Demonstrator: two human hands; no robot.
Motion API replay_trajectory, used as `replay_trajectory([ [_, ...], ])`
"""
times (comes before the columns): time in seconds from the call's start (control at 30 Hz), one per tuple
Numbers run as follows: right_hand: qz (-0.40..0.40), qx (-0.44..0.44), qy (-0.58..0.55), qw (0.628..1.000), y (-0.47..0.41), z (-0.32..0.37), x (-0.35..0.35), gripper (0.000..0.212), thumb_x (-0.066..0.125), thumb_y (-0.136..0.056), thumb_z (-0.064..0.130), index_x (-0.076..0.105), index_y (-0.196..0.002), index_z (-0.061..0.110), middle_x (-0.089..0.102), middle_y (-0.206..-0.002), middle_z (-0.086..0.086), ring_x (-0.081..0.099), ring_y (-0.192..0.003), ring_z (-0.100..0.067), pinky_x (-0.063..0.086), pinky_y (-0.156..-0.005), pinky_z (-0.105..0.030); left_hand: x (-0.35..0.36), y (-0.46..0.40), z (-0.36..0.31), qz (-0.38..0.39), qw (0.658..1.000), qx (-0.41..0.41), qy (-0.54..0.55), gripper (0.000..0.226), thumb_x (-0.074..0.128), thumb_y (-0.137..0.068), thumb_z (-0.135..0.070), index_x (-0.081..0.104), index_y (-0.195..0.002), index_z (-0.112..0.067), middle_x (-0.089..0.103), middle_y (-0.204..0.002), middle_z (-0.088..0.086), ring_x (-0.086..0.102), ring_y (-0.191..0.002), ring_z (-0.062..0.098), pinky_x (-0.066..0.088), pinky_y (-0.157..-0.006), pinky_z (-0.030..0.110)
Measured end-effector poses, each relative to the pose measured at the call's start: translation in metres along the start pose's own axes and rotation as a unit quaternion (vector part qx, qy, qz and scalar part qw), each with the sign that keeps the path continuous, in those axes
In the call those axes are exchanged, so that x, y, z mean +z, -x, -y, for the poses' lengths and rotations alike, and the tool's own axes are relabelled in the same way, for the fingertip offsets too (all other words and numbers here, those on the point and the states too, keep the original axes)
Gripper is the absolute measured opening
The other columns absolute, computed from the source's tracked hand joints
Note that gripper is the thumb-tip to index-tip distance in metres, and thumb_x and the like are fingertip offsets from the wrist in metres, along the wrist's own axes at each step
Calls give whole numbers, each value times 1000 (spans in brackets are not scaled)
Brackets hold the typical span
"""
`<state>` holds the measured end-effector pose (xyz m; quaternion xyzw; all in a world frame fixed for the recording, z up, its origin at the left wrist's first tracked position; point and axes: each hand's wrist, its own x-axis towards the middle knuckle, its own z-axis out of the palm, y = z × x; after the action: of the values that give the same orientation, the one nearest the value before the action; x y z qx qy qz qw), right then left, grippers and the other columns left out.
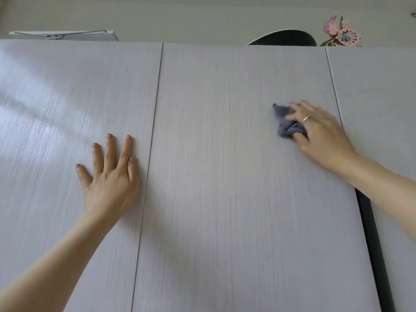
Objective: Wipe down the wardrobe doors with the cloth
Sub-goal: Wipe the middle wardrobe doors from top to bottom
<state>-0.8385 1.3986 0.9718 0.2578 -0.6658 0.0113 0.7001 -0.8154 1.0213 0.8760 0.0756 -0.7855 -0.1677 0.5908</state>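
Single head-worn wide-angle view, no second view to overlap with. Camera sits close to the pale grey wood-grain wardrobe doors [225, 176], facing them and tilted upward, so the door tops run across at 12 o'clock with off-white wall above. Door seams splay outward toward the bottom, wide-lens distortion. Both bare forearms enter from below: left hand [110, 176] from 7 o'clock, right hand [322, 134] from 4 o'clock, both at arm's reach. Frame spans three door panels; floor not in view.
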Motion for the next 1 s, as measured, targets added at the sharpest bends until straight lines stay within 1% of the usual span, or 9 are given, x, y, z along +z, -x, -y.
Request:
replay_trajectory([
  [0.07,-32,69,-11,997,1,5,1,30,60,-84,2,64,-114,4,52,-137,-14,48,-127,-31,30,-105,-31,2,4,1,-3,1000,1,2,52,10,-100,-39,-7,-148,-44,-13,-159,-8,-16,-145,17,-7,-115,52],
  [0.13,-46,-27,-3,999,23,16,4,28,54,-84,12,64,-110,7,57,-130,-16,53,-115,-30,37,-96,-31,3,8,2,-9,1000,5,-1,51,10,-100,-38,-7,-148,-43,-12,-159,-7,-16,-146,17,-7,-115,52],
  [0.23,44,-227,8,973,73,25,5,32,50,-88,19,55,-119,13,52,-135,-17,47,-124,-26,37,-104,-34,5,9,3,-16,1000,8,-6,51,9,-100,-39,-8,-148,-42,-12,-159,-7,-14,-146,18,-6,-115,53],
  [0.33,102,-302,33,947,77,8,-6,31,52,-89,13,56,-119,12,51,-135,-18,48,-125,-27,40,-103,-37,5,8,3,-17,1000,6,-9,51,9,-100,-39,-7,-149,-42,-11,-159,-6,-14,-146,19,-6,-114,53],
  [0.43,33,-168,68,983,40,-7,-17,32,48,-86,15,66,-111,7,58,-128,-15,56,-111,-32,51,-88,-43,5,8,3,-16,1000,3,-11,51,11,-100,-38,-5,-149,-41,-10,-160,-6,-13,-146,19,-6,-114,54],
  [0.57,-19,120,43,992,16,-12,-17,34,59,-86,6,62,-119,6,52,-135,-10,49,-120,-34,44,-93,-44,5,8,2,-16,1000,1,-7,51,12,-101,-37,-4,-149,-41,-10,-160,-6,-12,-146,19,-6,-114,53],
  [0.67,-68,110,60,990,43,4,-6,31,55,-83,12,64,-111,1,59,-119,-18,56,-102,-40,49,-79,-45,5,12,3,-16,1000,6,-6,51,12,-101,-37,-4,-149,-41,-9,-160,-5,-12,-146,20,-5,-114,54],
  [0.87,-36,-94,84,991,108,20,-15,28,50,-82,16,72,-91,0,66,-101,-18,57,-82,-31,48,-69,-39,8,26,7,-10,1000,7,-1,51,14,-101,-37,-2,-149,-42,-9,-160,-6,-12,-146,21,-6,-114,53],
  [1.0,-47,57,111,991,44,-3,-24,23,61,-84,12,69,-102,0,60,-109,-21,56,-95,-42,48,-78,-46,7,25,5,-5,1000,4,3,51,13,-101,-38,-1,-149,-43,-9,-160,-6,-13,-146,20,-7,-114,53],
])
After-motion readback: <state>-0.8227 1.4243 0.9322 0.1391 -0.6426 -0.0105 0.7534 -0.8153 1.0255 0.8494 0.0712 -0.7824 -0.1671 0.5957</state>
